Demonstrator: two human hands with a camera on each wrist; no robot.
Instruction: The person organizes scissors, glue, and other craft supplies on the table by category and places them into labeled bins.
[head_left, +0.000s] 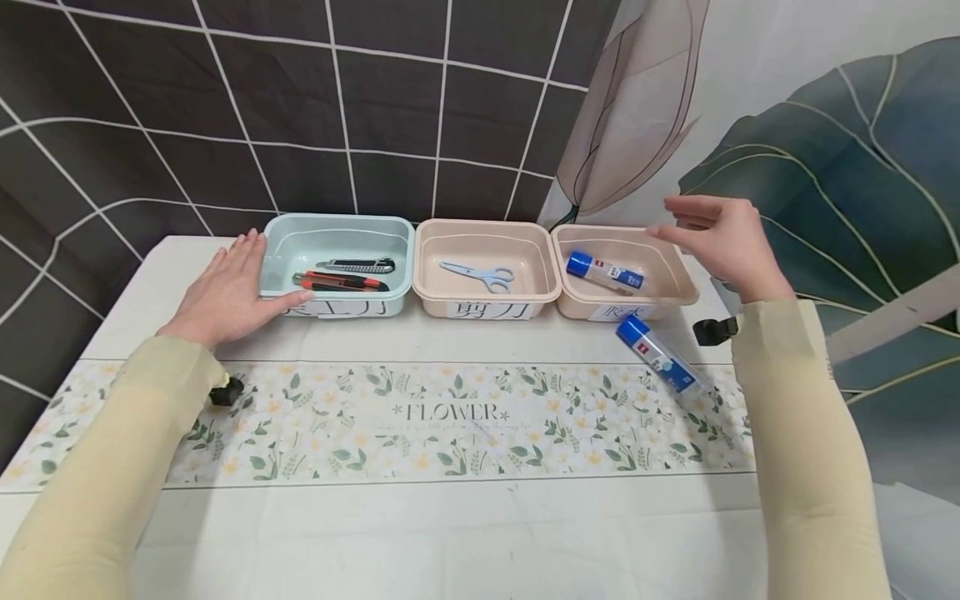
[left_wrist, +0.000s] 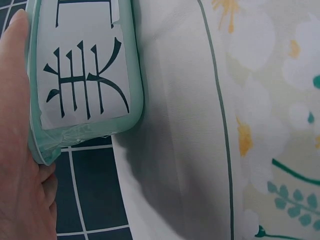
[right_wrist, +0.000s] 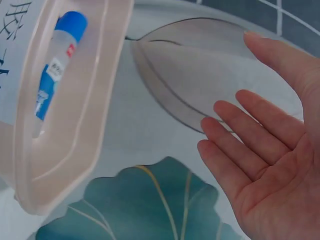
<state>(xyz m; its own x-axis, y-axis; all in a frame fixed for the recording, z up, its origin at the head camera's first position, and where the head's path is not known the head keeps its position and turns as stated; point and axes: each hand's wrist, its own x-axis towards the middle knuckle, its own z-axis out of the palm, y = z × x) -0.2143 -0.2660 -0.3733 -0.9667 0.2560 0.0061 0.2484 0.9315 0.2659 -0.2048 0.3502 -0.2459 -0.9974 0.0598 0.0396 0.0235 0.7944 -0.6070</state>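
My left hand (head_left: pixel 225 292) rests against the left end of a light blue bin (head_left: pixel 337 223), its fingers straight along the side and the thumb at the front rim. In that bin lie a grey utility knife (head_left: pixel 356 266) and red-and-black utility knives (head_left: pixel 341 282). Scissors (head_left: pixel 480 275) with light blue handles lie in the pink middle bin (head_left: pixel 487 229). The right pink bin (head_left: pixel 678 292) holds a blue-capped glue bottle (head_left: pixel 606 272). Above that bin's right end hovers my right hand (head_left: pixel 723 242), holding nothing; the right wrist view shows its palm and extended fingers (right_wrist: pixel 227 132).
A second glue bottle (head_left: pixel 663 357) lies on the table in front of the right bin. White labels with characters (head_left: pixel 491 311) mark the bin fronts. A floral FLOWER strip (head_left: pixel 450 450) crosses the white table (head_left: pixel 450 533). Behind stands a dark gridded cloth (head_left: pixel 390 100).
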